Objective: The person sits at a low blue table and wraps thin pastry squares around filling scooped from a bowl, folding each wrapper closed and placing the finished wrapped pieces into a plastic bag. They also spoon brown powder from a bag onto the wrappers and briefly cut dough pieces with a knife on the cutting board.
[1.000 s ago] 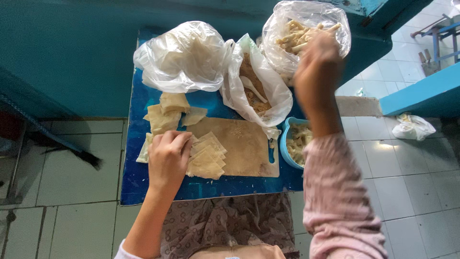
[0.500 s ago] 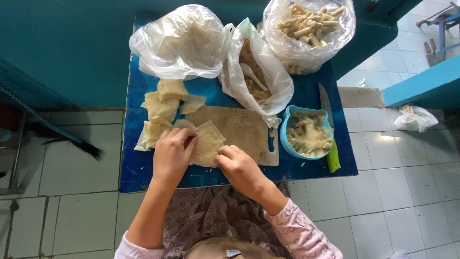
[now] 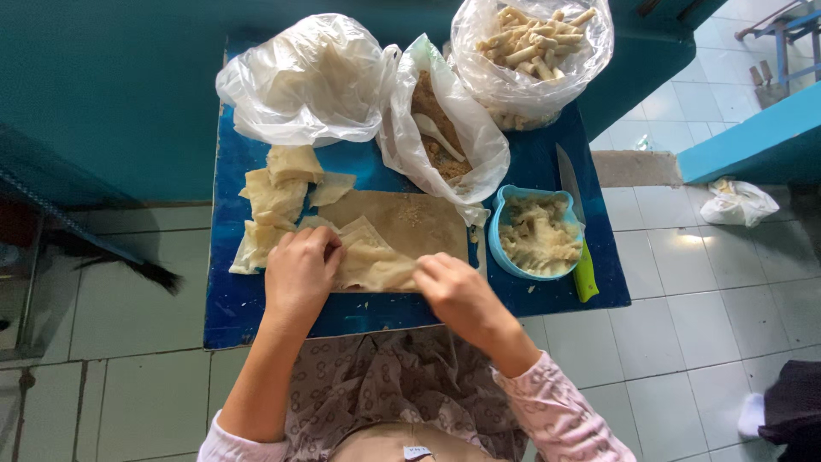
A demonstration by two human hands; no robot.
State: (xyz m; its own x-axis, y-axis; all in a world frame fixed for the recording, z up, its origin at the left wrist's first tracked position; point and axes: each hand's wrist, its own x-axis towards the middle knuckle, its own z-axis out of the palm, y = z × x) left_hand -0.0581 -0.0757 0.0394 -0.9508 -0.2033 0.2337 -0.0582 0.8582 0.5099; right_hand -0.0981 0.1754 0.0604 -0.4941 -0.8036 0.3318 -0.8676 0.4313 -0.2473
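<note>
Both hands, left point(image 3: 298, 272) and right point(image 3: 453, 291), curl narrowly, pinching a thin, pale, crinkled square dough wrapper point(image 3: 372, 261) on the wooden board point(image 3: 419, 224) atop the blue tabletop point(image 3: 229, 299)

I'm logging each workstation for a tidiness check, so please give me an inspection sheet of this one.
Surface: small blue table, crowded.
Job's things: thin pale wrapper sheet on a wooden board; more sheets stacked left.
Clutter: three plastic bags, one of rolled pieces, one with crumbly filling and a spoon; blue bowl; green-handled knife.
Hands: left hand and right hand both pinch the sheet.
Cables: nothing seen.
Surroundings: teal wall, pale floor tiles.
</note>
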